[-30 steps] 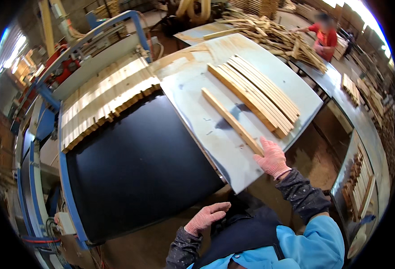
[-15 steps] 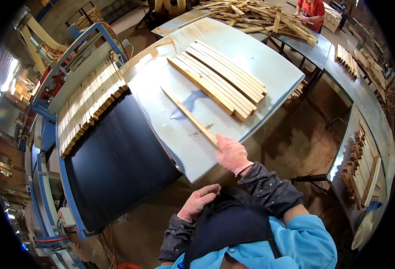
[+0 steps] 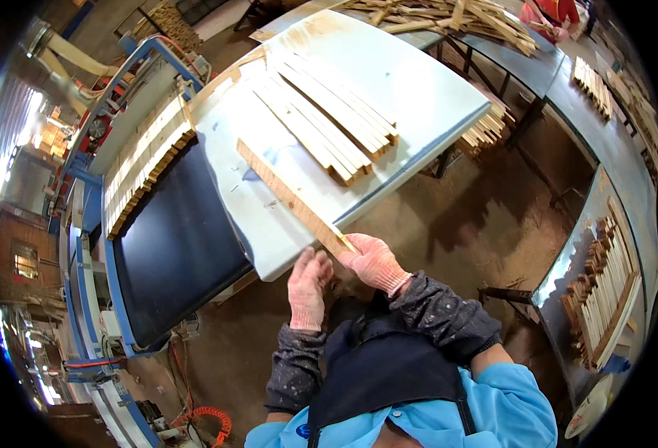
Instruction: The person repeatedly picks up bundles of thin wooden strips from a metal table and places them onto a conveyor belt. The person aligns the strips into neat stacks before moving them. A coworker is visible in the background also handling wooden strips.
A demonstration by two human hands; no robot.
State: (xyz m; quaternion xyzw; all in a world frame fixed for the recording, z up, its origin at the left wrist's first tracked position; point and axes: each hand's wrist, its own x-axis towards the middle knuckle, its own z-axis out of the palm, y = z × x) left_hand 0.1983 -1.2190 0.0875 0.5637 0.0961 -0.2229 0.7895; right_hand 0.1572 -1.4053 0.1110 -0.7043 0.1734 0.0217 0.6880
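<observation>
One long wooden slat (image 3: 292,198) lies on the pale desk (image 3: 433,97), its near end gripped by the right hand (image 3: 374,261); the left hand (image 3: 308,287) hovers open beside it, above a dusty workshop floor (image 3: 456,216).

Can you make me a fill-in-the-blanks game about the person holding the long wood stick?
1. The right hand grips the near end of a single wooden ____.
2. The left hand is beside it, at the near edge of the pale ____.
3. The stack of slats lies on the table, ____ from both hands.

Missing words: slat; table; apart
</observation>
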